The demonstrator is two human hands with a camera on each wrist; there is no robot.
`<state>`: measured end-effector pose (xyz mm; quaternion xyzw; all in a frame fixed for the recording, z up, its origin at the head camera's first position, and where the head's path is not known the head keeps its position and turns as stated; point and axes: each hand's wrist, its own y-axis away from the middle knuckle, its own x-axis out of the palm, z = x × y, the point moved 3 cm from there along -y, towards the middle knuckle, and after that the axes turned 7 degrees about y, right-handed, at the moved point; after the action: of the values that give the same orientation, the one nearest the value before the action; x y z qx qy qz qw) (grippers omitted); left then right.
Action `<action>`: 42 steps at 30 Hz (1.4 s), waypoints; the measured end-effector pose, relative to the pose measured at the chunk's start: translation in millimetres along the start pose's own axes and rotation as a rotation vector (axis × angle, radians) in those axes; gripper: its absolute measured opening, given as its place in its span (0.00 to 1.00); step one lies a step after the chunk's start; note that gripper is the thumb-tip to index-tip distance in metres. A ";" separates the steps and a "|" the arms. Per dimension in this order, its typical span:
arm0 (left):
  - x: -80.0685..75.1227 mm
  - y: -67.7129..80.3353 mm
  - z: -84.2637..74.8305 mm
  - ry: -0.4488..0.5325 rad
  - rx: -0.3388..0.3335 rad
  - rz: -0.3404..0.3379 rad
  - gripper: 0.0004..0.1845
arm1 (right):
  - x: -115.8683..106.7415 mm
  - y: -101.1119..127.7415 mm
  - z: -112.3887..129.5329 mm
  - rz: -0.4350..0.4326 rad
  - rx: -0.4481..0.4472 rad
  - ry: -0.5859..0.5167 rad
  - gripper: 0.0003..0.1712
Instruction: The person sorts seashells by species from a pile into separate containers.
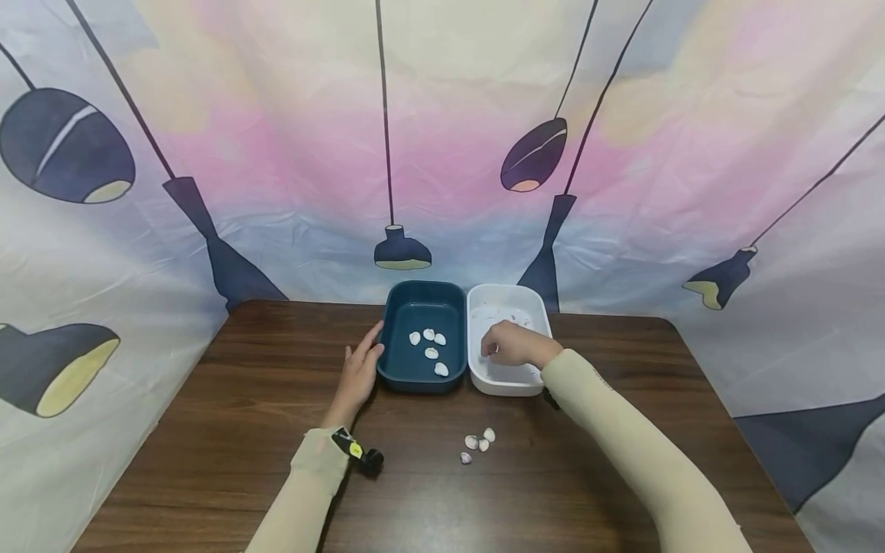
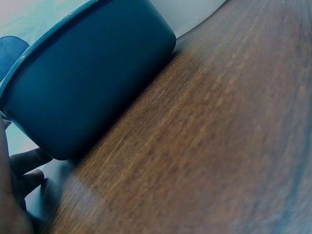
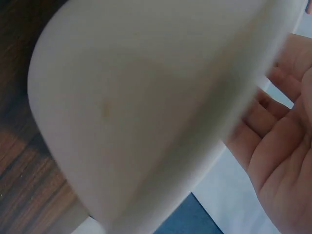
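My left hand [image 1: 358,376] rests against the left side of a dark teal tray [image 1: 389,307], fingers extended along its outer wall. In the left wrist view, some fingers [image 2: 30,161] show by the lower corner of that tray. Several white seashells [image 1: 432,353] lie inside it. My right hand [image 1: 515,344] reaches over a white tray [image 1: 508,390] with its fingers bent downward. A small pale spot shows at its fingertips; I cannot tell whether they pinch anything. In the right wrist view, the palm [image 3: 287,151] faces the camera beyond the white rim, fingertips hidden.
Several loose shells [image 1: 482,445] lie on the brown wooden table [image 1: 276,430] in front of the trays. The two trays stand side by side near the table's back edge. Small dark specks show inside the white tray. Behind hangs a cloth [image 1: 304,153] printed with lamps.
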<state>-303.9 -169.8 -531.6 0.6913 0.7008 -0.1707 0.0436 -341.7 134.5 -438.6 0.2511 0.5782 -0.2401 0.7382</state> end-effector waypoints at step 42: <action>-2.8 0.2 0.8 0.011 -0.009 0.011 0.28 | -14.5 61.8 62.6 -0.116 0.031 0.002 0.15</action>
<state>-303.8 -172.7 -531.6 0.6958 0.6980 -0.1634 0.0436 -259.1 141.7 -405.9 0.2290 0.5887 -0.2912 0.7185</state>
